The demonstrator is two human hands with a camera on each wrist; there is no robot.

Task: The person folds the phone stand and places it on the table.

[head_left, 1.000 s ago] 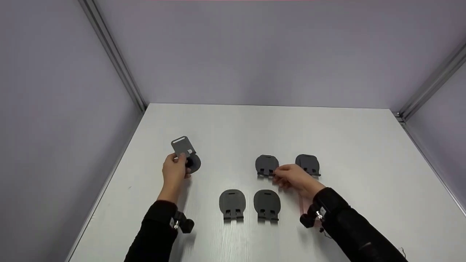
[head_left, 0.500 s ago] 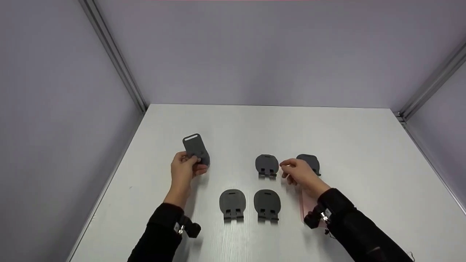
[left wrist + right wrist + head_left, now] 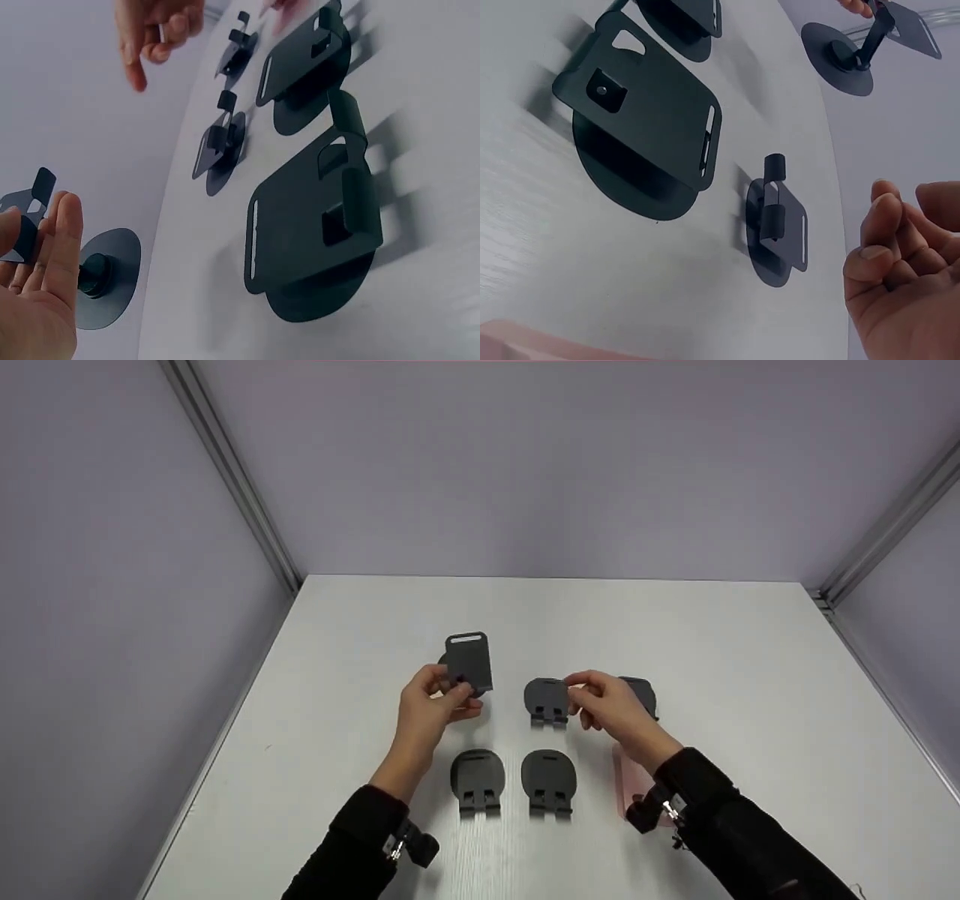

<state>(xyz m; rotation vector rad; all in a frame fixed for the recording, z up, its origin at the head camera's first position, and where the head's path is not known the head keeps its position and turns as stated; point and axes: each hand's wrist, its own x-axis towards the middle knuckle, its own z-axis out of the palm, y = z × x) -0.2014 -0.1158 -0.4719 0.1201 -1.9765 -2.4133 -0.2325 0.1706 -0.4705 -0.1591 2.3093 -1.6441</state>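
Observation:
My left hand (image 3: 426, 716) holds a dark grey phone stand (image 3: 469, 661) up off the table, its slotted plate facing the head camera. In the left wrist view the stand's round base (image 3: 120, 274) shows behind the fingers. My right hand (image 3: 611, 711), fingers loosely bent and holding nothing, hovers by the right edge of the back middle phone stand (image 3: 546, 696). Whether it touches that stand cannot be told in the head view; the right wrist view shows a gap. The back right stand (image 3: 643, 694) is partly hidden behind this hand.
Two more phone stands, front left (image 3: 478, 774) and front middle (image 3: 548, 774), stand nearer on the white table (image 3: 360, 607). A pink flat item (image 3: 632, 780) lies partly under the right forearm. Pale walls (image 3: 525, 472) enclose the table at the back and sides.
My left hand has moved right with the phone stand, and the stand's plate has turned more upright. My right hand has drawn back slightly from the back middle stand and risen a little.

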